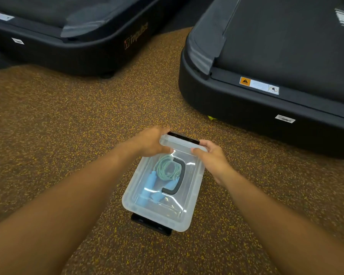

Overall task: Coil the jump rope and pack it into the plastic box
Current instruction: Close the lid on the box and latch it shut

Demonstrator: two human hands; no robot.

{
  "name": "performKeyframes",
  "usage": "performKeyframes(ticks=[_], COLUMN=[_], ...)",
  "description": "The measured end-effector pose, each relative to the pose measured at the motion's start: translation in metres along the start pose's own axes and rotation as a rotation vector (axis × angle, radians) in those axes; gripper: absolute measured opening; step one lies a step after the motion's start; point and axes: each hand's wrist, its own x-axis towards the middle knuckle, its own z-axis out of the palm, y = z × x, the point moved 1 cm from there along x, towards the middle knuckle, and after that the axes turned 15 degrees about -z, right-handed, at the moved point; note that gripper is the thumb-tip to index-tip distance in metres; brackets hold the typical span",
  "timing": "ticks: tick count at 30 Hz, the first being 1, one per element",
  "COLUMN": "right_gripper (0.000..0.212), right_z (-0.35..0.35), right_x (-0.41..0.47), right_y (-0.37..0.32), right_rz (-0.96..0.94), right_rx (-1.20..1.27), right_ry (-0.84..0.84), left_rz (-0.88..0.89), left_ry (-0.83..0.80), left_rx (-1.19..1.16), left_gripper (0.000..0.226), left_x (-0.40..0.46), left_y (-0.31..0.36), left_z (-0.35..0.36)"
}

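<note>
A clear plastic box (pixel 189 197) stands on the speckled floor with its lid on. Through the lid I see the coiled green jump rope (pixel 165 167) with its blue handles (pixel 151 183). A black carry handle (pixel 177 179) lies flat on the lid. My left hand (pixel 151 141) and my right hand (pixel 211 157) grip the far end of the lid, fingers around the black far latch (pixel 184 137). The near black latch (pixel 151 225) hangs down, unclipped.
Two black treadmill bases flank the spot: one at the upper left (pixel 77 50), one at the right (pixel 266 108). The brown, yellow-flecked rubber floor (pixel 58 126) spreads around the box.
</note>
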Motion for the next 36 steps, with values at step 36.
performKeyframes(ticks=[36], right_gripper=[0.033], right_z=[0.015], right_x=[-0.011], right_y=[0.018], right_rz=[-0.312], right_rx=[-0.224], right_ry=[0.162], left_rz=[0.020], left_ry=[0.073], left_rx=[-0.193], left_gripper=[0.068], left_x=[0.002], left_y=[-0.011], left_z=[0.006])
